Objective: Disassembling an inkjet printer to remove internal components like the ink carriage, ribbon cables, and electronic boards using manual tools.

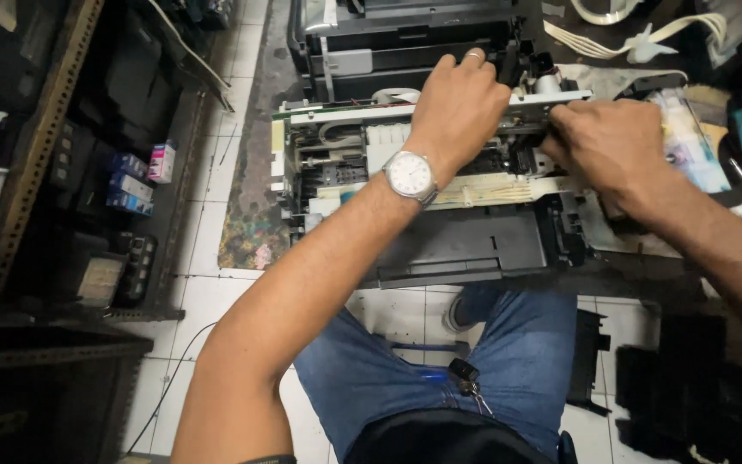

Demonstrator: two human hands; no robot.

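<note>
Floor: white tiles [216, 155] with dark grout, running from twelve o'clock to six. Metal shelving [45, 146] at nine o'clock, holding small boxes [130, 185] and dark parts. Cluttered worktop [714, 112] at two o'clock; black plastic parts [672, 387] on tiles at four o'clock.

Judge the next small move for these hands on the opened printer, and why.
Probably the right hand eases the carriage part along the metal rail, while the left hand braces the printer frame: the right fingers already pinch there, and the left lies flat on top.
</note>
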